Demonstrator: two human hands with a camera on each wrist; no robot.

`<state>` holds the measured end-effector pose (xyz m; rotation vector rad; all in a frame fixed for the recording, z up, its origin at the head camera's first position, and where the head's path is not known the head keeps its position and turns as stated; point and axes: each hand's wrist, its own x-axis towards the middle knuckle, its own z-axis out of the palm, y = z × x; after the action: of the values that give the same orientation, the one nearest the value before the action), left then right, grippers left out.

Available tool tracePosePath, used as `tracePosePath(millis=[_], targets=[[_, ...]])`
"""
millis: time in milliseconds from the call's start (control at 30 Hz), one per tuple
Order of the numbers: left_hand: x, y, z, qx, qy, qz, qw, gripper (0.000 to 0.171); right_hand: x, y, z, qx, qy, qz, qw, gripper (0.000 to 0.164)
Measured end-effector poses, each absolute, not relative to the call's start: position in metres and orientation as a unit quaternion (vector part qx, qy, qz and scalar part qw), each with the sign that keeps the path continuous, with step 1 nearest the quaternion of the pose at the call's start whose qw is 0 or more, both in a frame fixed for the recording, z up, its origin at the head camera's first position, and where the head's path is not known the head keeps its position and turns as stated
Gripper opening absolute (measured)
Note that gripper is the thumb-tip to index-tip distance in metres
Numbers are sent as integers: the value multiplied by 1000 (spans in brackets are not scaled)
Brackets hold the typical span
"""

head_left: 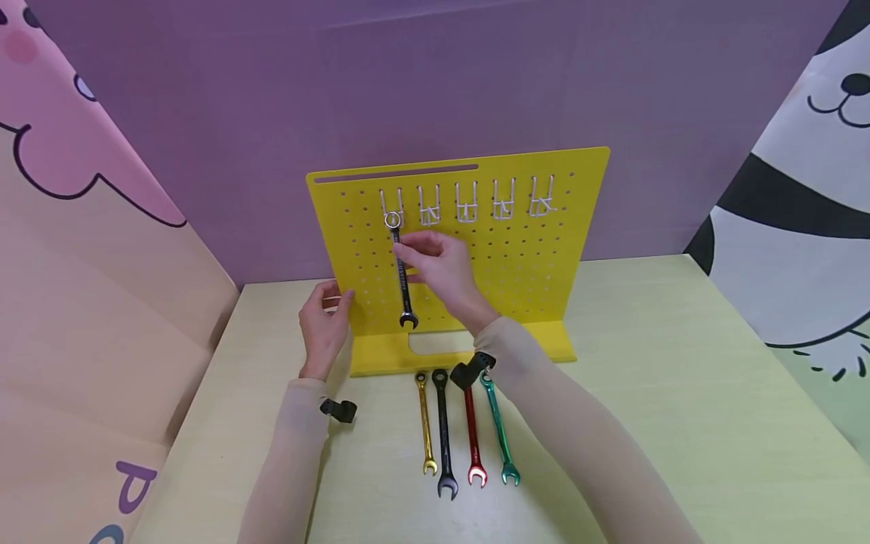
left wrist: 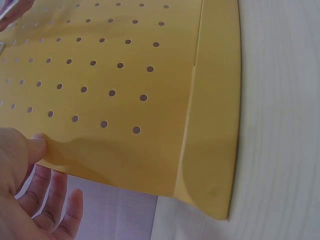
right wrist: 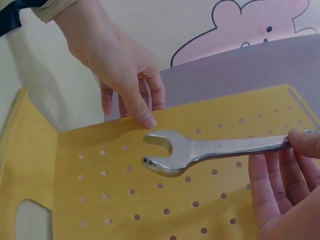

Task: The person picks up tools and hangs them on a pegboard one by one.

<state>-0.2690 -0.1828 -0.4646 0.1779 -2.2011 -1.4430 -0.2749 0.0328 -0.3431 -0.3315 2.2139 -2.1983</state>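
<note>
A silver combination wrench hangs upright before the yellow pegboard, its ring end up at the leftmost wire hook. My right hand pinches its shaft near the top between thumb and fingers. In the right wrist view the wrench's open jaw end points toward the left hand. My left hand holds the pegboard's left edge, thumb on the front face and fingers round behind the edge.
Several more white wire hooks line the upper pegboard. On the table before the board's base lie a gold wrench, a black wrench, a red wrench and a green wrench. A purple wall stands behind.
</note>
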Motion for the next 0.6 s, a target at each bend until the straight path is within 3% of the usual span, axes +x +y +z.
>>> tracePosePath(millis=[600], targets=[[-270,-182,-465,66,-807,-531,252,31,-289,28,-348,-86,697,-712,0,24]])
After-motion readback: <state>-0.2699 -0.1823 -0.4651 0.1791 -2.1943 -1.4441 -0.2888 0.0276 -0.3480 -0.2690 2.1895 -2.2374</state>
